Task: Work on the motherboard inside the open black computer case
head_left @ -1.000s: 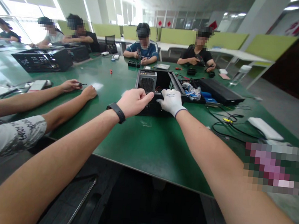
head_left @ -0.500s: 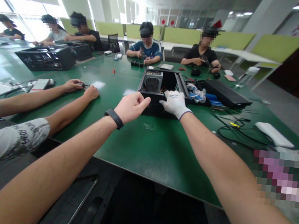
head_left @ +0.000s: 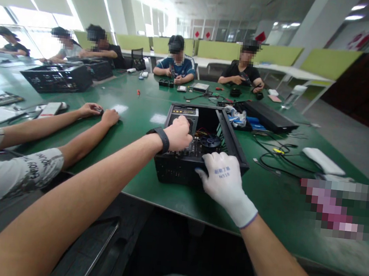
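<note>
A black computer case (head_left: 180, 176) lies in front of me with its upper side uncovered. Inside it are a grey power supply (head_left: 191, 112), a black round fan (head_left: 209, 141) and a circuit board. My right hand (head_left: 220, 177), in a white knit glove, grips the case's near edge, fingers over the rim and thumb against the outer wall. My left hand (head_left: 178, 134), bare with a black wristband (head_left: 162, 140), is over the left part of the case near the power supply. Its fingers are curled closed; whatever they hold is hidden.
To the right lie black cables (head_left: 270, 153), a white power strip (head_left: 323, 161), a black panel (head_left: 267, 116) and blue-white gloves (head_left: 236, 116). At left, a co-worker's hands (head_left: 99, 113) rest on the green table (head_left: 130, 150). Other people sit across, and another case (head_left: 59, 76) stands far left.
The computer case has come closer to me, with my right hand still on its near edge. My left hand has moved from the near edge to above the case's interior.
</note>
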Demonstrator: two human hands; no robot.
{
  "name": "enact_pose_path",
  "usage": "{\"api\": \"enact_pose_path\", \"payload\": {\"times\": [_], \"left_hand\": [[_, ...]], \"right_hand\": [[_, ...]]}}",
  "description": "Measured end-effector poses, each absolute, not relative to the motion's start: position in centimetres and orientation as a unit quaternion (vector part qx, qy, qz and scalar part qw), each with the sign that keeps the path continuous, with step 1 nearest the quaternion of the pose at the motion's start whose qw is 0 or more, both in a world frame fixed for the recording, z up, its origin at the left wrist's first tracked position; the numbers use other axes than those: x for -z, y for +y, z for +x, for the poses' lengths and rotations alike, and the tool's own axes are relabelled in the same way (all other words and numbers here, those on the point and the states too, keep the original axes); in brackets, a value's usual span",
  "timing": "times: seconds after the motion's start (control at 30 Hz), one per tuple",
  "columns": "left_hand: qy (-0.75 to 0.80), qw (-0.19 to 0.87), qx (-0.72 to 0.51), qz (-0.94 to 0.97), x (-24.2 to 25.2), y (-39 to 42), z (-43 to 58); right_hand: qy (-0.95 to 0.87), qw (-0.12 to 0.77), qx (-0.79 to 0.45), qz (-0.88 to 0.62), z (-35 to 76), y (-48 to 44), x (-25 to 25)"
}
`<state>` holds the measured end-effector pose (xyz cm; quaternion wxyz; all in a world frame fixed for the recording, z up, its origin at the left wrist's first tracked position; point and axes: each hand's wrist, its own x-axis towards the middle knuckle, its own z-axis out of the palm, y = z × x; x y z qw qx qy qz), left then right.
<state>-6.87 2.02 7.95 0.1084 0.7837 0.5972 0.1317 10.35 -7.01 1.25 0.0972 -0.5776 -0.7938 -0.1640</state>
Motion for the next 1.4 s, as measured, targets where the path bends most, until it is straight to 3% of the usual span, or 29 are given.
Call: {"api": "enact_pose_path", "payload": {"times": [0.23, 0.5, 0.93, 1.4], "left_hand": [[0.505, 0.045, 0.149, 0.849, -6.5, 2.5, -3.8], [0.478, 0.012, 0.298, 0.826, -5.8, 1.7, -0.9], [0.497, 0.033, 0.287, 0.818, -0.4, 3.7, -0.8], [0.473, 0.018, 0.345, 0.811, -0.9, 3.3, -0.5]], "right_hand": [[-0.806, 0.120, 0.125, -0.566, 11.4, -13.8, -1.3], [-0.813, 0.157, 0.085, -0.555, 12.2, -19.0, -0.7], [-0.812, 0.179, 0.081, -0.550, 12.1, -19.5, -1.0], [-0.814, 0.170, 0.072, -0.551, 12.2, -19.5, -0.9]]}}
